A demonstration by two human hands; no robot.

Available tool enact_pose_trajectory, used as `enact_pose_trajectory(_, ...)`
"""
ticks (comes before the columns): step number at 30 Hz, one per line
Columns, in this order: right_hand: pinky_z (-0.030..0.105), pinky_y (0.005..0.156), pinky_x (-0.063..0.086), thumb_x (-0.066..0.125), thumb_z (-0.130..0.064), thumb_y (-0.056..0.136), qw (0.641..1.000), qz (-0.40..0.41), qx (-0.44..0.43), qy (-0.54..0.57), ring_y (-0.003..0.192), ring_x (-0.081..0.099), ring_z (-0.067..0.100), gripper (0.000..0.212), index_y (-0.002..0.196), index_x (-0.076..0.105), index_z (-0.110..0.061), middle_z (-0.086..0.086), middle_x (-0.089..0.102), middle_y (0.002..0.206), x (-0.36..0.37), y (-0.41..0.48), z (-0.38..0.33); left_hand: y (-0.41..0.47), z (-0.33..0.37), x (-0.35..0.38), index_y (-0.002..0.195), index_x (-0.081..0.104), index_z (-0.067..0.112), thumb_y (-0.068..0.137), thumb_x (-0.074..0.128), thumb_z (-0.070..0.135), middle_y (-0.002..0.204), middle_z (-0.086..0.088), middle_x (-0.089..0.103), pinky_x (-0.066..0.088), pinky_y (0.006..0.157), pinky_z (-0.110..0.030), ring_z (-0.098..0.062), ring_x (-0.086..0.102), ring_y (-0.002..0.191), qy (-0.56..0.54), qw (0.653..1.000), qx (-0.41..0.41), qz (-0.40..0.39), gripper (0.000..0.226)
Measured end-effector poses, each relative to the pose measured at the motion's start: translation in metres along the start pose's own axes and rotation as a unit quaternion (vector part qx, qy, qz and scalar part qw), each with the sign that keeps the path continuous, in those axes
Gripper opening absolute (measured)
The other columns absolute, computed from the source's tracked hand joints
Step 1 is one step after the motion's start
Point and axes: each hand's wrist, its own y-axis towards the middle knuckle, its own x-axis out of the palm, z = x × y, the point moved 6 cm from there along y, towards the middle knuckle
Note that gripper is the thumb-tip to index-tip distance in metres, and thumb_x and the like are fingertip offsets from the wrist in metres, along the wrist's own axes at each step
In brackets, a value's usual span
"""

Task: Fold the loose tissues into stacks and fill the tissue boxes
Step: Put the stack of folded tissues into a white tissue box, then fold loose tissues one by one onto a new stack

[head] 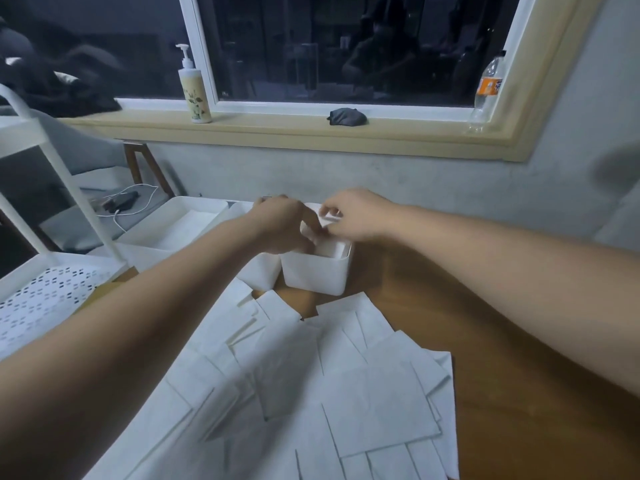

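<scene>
Two hands work the box [315, 275] at the table's [502, 341] far edge: right hand [356, 213] pinches the tissue stack [332, 249], likely limp and tearable, by its fold; left hand's [277, 226] finger state is hidden.

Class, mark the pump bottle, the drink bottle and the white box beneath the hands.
pump bottle [196, 95]: head view, on its body.
drink bottle [487, 87]: head view, on its orange label.
white box [313, 276]: head view, on its front wall.

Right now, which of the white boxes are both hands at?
The rightmost white box: left hand and right hand meet over its opening. The wide box sits farther left, apart.
</scene>
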Motion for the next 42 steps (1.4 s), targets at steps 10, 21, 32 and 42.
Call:
enact_pose_trajectory(10,0.029,0.064,0.035,0.054,-0.060,0.098,0.984,-0.162,0.027,-0.069,0.102,0.060,0.028,0.051,0.135,0.063,-0.027,0.003,0.067,0.114,0.013,-0.018,-0.023,0.016,0.012,0.014,0.124,0.073,0.044,0.095,0.065,0.056,0.120,0.013,0.073,0.039,0.103,-0.049,-0.029,0.057,0.117,0.120,0.990,-0.015,-0.070,0.032)
enact_pose_trajectory(21,0.042,0.119,0.031,0.058,-0.054,0.103,0.997,0.044,0.031,0.060,0.144,0.045,0.027,0.056,0.154,0.053,-0.032,-0.002,0.052,0.159,-0.009,-0.080,-0.017,-0.061,0.014,-0.016,0.125,0.072,0.039,0.097,0.072,0.046,0.126,0.018,0.073,0.044,0.103,-0.041,-0.016,0.059,0.124,-0.062,0.991,-0.020,0.113,0.029)
enact_pose_trajectory(32,0.030,0.114,0.028,0.062,-0.050,0.102,0.986,0.136,-0.026,0.096,0.137,0.048,0.003,0.042,0.141,0.064,-0.034,-0.019,0.059,0.145,0.008,-0.241,-0.038,-0.208,0.079,-0.019,0.126,0.070,0.037,0.097,0.075,0.045,0.123,0.024,0.071,0.053,0.098,-0.028,-0.002,0.063,0.113,-0.188,0.973,0.034,0.128,0.030)
enact_pose_trajectory(42,0.033,0.111,0.033,0.065,-0.038,0.102,0.974,0.173,0.047,0.140,0.126,0.050,-0.001,0.027,0.129,0.070,-0.032,-0.025,0.061,0.131,0.051,-0.344,-0.027,-0.285,0.135,0.023,0.128,0.068,0.042,0.098,0.070,0.051,0.129,0.028,0.067,0.048,0.100,-0.021,0.006,0.057,0.121,-0.223,0.964,0.031,0.141,0.032)
